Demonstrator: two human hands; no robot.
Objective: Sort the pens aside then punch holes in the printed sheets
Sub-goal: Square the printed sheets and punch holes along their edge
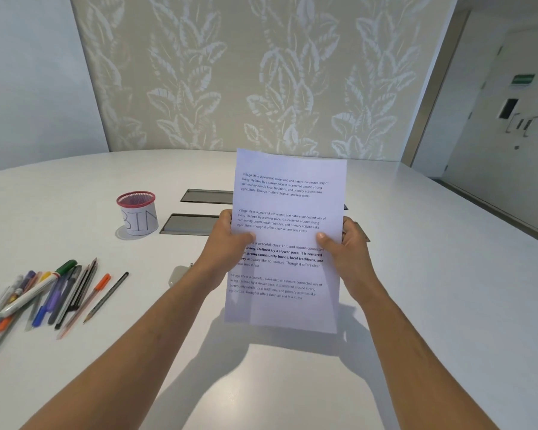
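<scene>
I hold the printed sheets (288, 206) upright above the white table (432, 274), text facing me. My left hand (227, 240) grips their left edge with the thumb on the front. My right hand (345, 243) grips the right edge the same way. A heap of several pens, pencils and markers (47, 293) lies on the table at the left. A small grey object (177, 274), mostly hidden by my left forearm, lies on the table beside the sheets; I cannot tell what it is.
A red mesh cup (137, 217) wrapped in paper marked "BIN" stands at the back left. Two dark recessed panels (199, 209) are set into the table behind the sheets. A patterned wall closes the far side; a door is at the right.
</scene>
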